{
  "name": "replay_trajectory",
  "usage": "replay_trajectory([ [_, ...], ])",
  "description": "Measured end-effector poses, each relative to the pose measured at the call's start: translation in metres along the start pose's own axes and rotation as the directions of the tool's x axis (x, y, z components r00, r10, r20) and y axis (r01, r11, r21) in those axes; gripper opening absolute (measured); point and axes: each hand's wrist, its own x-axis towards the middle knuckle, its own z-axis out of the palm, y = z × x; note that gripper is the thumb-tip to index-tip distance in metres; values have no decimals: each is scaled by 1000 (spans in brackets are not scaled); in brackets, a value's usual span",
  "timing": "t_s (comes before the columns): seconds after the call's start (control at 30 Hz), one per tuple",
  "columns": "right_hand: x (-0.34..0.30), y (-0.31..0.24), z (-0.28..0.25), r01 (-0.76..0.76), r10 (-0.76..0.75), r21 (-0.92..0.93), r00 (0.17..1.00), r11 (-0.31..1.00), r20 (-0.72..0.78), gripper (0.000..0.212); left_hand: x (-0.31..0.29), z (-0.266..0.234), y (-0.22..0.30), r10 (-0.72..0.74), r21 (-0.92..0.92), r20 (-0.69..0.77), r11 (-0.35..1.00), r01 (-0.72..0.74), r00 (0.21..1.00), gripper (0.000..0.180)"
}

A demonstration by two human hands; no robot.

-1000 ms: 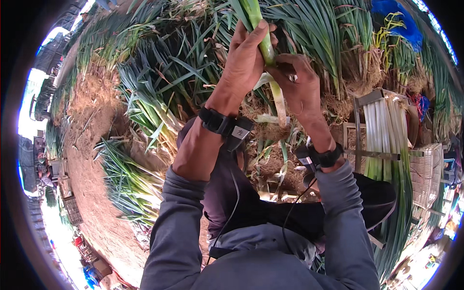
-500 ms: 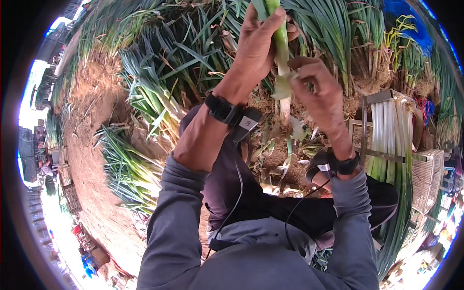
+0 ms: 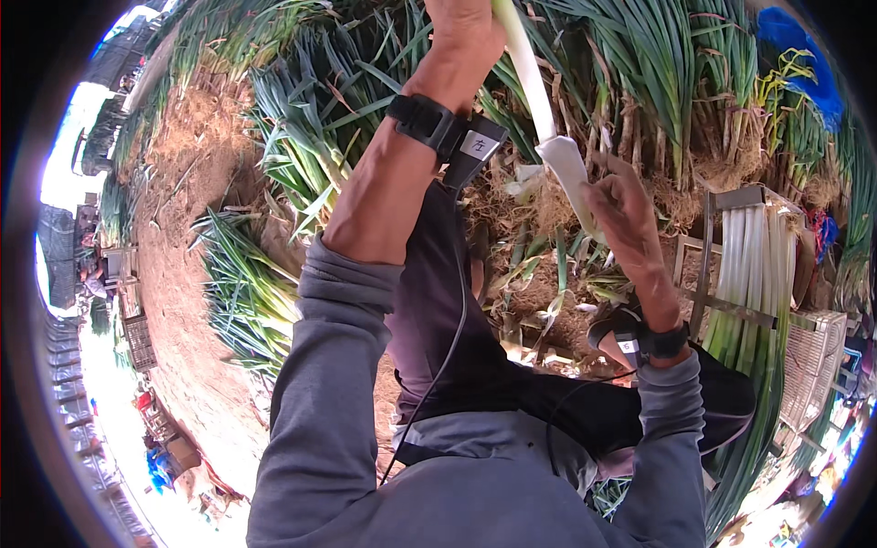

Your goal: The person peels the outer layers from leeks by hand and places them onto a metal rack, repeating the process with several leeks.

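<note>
At the top edge my left hand (image 3: 466, 26) is closed round a leek (image 3: 528, 73), its fingers partly cut off by the frame. The leek's white shank slants down and to the right from that hand. A pale outer layer (image 3: 568, 169) hangs peeled back at the shank's lower end. My right hand (image 3: 630, 224) pinches the free end of this layer, fingers bent and slightly blurred. Black bands with small devices sit on both wrists.
Bundles of leeks (image 3: 649, 82) with roots stand along the far side; more leeks (image 3: 256, 292) lie at the left. Trimmed leeks (image 3: 749, 265) rest in a metal rack at the right, beside a plastic crate (image 3: 813, 365). Peelings (image 3: 539, 292) litter the soil before my legs.
My left hand has moved up and left with the leek, whose lower end has swung upward. My right hand has moved slightly down and right, drawing the outer layer off the shank.
</note>
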Motion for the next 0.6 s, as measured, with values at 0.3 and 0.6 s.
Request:
replay_trajectory([
  [0.3,3,-4,16,12,139,-606,969,795,203,33,10,-56,-28,-52,222,-592,949,226,804,52],
  [0.6,-68,-52,12,116,-13,-682,988,722,154,18,9,-139,-22,-82,30,-781,985,168,619,23],
])
